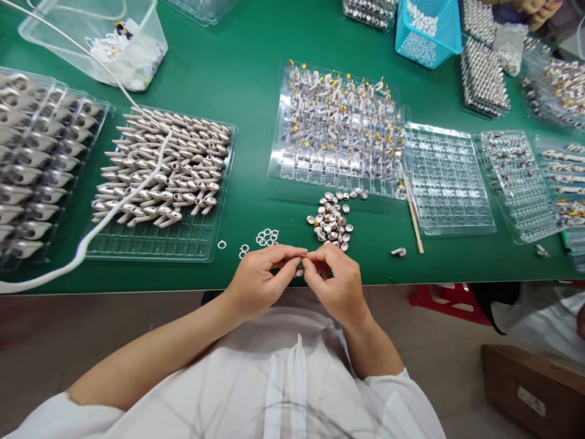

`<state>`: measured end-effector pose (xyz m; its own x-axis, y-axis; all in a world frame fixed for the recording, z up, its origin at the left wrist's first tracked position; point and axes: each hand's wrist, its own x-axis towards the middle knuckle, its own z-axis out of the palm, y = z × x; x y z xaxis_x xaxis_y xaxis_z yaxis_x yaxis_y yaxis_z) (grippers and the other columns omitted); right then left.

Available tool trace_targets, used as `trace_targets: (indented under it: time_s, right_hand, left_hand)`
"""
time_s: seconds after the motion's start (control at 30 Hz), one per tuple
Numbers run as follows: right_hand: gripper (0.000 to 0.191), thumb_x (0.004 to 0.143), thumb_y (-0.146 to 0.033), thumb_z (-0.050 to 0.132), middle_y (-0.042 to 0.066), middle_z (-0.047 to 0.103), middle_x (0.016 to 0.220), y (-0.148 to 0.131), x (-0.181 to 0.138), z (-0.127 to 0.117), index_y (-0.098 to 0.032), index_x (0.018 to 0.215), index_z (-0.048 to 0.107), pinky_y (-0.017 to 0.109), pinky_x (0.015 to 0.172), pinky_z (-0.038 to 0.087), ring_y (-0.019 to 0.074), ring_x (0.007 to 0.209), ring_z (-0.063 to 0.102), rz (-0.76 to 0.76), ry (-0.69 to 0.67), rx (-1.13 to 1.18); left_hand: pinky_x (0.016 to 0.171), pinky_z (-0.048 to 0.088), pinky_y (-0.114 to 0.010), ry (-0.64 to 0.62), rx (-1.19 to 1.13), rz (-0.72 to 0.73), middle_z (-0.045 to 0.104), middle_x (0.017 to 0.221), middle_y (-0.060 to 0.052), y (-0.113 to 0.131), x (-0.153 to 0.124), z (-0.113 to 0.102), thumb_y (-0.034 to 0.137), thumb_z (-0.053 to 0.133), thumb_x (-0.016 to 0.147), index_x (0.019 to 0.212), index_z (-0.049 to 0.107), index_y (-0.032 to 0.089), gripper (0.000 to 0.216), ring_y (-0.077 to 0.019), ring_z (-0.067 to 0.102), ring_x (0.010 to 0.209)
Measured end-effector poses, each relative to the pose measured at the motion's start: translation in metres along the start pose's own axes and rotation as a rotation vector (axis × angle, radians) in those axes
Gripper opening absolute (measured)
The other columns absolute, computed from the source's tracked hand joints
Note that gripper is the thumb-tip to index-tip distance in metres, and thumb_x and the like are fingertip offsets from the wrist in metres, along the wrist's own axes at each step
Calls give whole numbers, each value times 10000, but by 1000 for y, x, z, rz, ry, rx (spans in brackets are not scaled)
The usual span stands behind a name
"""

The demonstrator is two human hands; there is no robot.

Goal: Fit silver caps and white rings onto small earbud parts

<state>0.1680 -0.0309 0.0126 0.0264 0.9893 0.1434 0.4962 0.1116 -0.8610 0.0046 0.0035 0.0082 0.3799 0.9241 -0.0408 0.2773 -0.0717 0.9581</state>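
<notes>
Left hand [260, 277] and right hand [337, 285] pinched one small part [300, 269] between their meeting fingertips, just beside the cap pile [333, 223].

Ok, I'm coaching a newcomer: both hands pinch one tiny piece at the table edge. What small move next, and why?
Probably press the tiny piece together before reaching out: left hand and right hand both pinch it, and rings and caps lie just ahead.

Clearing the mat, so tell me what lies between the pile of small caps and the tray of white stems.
Head view: a few small white rings lie on the green mat between caps and tray.
</notes>
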Motion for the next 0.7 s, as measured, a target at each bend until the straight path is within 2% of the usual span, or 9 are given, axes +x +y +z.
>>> trace_targets:
  time_s: [0.07, 0.27, 0.47, 0.7]
  right_hand:
    - [79, 853, -162, 587, -12, 582, 692, 0, -1, 1, -185, 787, 623, 218, 551, 456, 99, 595, 534, 22, 1, 15]
    - [72, 853, -231, 603, -9, 601, 713, 0, -3, -1, -192, 796, 621, 235, 571, 475, 107, 605, 559, 241, -49, 157]
    - [134, 789, -282, 652, -18, 598, 656, 4, 0, -2, -197, 739, 561, 224, 514, 438, 110, 578, 541, 418, -130, 429]
    - [133, 783, -255, 666, -38, 562, 615, 13, 4, 1, -194, 718, 567, 217, 506, 387, 98, 560, 483, 461, -180, 475]
  left_hand:
    - [686, 599, -208, -11, -7, 43, 778, 905, -88, -1, -1, -1, 205, 563, 879, 995, 742, 115, 232, -158, 739, 744]
    - [696, 600, -225, -53, -5, 77, 772, 909, -63, -1, -2, -3, 176, 550, 901, 1040, 737, 171, 233, -147, 723, 731]
    - [696, 576, -229, -57, 61, 222, 770, 883, -57, -1, -5, -4, 150, 530, 912, 1043, 732, 191, 244, -145, 707, 740]
    - [744, 575, -244, -63, 69, 166, 773, 901, -65, -2, -5, -4, 184, 542, 907, 1032, 737, 182, 232, -164, 716, 785]
